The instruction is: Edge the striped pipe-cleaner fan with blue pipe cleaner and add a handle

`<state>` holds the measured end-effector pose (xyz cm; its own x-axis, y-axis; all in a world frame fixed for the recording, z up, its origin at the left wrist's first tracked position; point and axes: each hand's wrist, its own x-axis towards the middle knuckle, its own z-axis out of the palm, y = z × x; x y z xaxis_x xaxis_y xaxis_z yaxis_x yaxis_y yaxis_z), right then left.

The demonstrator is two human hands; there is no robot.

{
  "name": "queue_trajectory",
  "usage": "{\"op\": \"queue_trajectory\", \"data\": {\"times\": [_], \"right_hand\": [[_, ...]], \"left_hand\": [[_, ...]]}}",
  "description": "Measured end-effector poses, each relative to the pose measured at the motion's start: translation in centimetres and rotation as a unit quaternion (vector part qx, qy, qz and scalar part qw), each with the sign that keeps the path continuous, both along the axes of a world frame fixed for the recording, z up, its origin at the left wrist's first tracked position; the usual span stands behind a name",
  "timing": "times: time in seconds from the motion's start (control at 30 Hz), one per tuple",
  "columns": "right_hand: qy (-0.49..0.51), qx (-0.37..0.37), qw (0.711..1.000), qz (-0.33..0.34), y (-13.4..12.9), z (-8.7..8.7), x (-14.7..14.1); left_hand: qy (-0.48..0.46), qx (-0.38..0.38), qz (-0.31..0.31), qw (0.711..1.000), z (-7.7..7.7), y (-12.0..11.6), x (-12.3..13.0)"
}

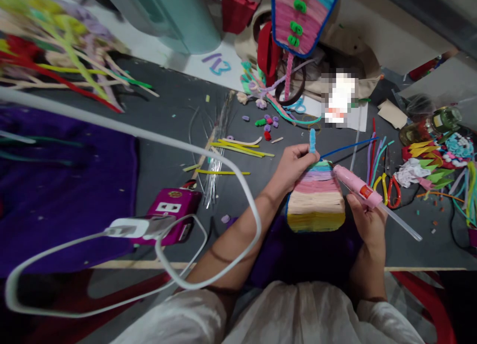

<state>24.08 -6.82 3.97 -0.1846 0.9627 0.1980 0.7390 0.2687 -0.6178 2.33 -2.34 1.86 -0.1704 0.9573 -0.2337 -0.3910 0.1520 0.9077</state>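
My right hand (368, 222) is closed round a pink hot glue gun (357, 186), with a clear glue stick (403, 223) jutting from its rear. The nozzle points left, at the upper right edge of a panel of pipe cleaner rows (316, 202) striped yellow, cream, pink, lilac and blue. At the panel's upper left, my left hand (298, 162) pinches a short light blue pipe cleaner (312, 141) that stands up from the fingertips. A dark blue pipe cleaner (348, 148) runs from the panel's top toward the right.
A white cable (257, 219) loops across the foreground from a purple power strip (175, 210). Yellow pipe cleaners (238, 147) lie left of the panel; scissors (394, 191) and glass jars (428, 125) are at right. A finished-looking striped panel (305, 16) stands behind.
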Motion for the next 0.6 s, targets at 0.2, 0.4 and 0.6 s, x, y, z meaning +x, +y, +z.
{"op": "queue_trajectory", "data": {"times": [0.2, 0.4, 0.6], "right_hand": [[0.019, -0.022, 1.0, -0.006, -0.13, 0.35, 0.25], [0.031, -0.023, 0.999, -0.004, -0.12, 0.32, 0.34], [0.018, -0.015, 1.0, -0.004, -0.18, 0.65, 0.43]], "left_hand": [[-0.004, -0.004, 0.0, 1.0, 0.02, -0.02, 0.04], [0.01, 0.004, 0.0, 1.0, -0.04, 0.04, 0.02], [0.001, 0.002, 0.0, 1.0, -0.15, 0.0, 0.03]]}}
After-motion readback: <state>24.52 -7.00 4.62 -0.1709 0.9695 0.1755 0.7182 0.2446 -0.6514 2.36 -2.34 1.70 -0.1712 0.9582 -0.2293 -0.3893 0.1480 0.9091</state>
